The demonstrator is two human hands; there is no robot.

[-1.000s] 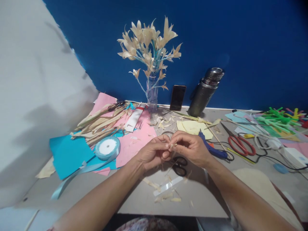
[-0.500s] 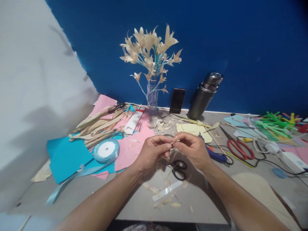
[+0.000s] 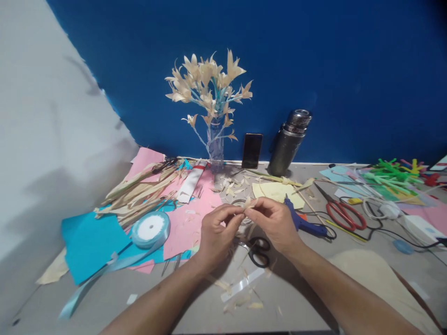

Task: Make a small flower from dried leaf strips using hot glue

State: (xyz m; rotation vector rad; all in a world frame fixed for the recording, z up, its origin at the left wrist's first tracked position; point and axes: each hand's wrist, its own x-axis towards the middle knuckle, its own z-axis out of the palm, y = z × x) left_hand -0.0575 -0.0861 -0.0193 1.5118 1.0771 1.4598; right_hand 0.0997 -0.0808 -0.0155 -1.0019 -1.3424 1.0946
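Both hands meet over the middle of the table, fingertips together. My left hand (image 3: 220, 232) is closed in a pinch on one end of a small pale husk piece (image 3: 248, 204). Thumb and fingers of my right hand (image 3: 274, 223) pinch the same piece, which shows just above the fingertips; its lower part is hidden. Below the hands lie black-handled scissors (image 3: 260, 252), partly covered by my left hand. A clear strip (image 3: 242, 284) and pale scraps lie nearer to me. To the right of my right hand rests a blue glue gun (image 3: 307, 225).
A vase (image 3: 215, 151) of pale husk flowers (image 3: 209, 79) stands at the blue wall, beside a phone (image 3: 252, 151) and a flask (image 3: 289, 142). Left are dried husk strips (image 3: 139, 188) and a ribbon roll (image 3: 151, 229). Red-handled scissors (image 3: 345, 214) and cables lie right.
The view has shifted slightly, so the flowers and flask appear lower and further left. A wider bit of the pale piece now shows above my fingertips. Both hands keep pinching.
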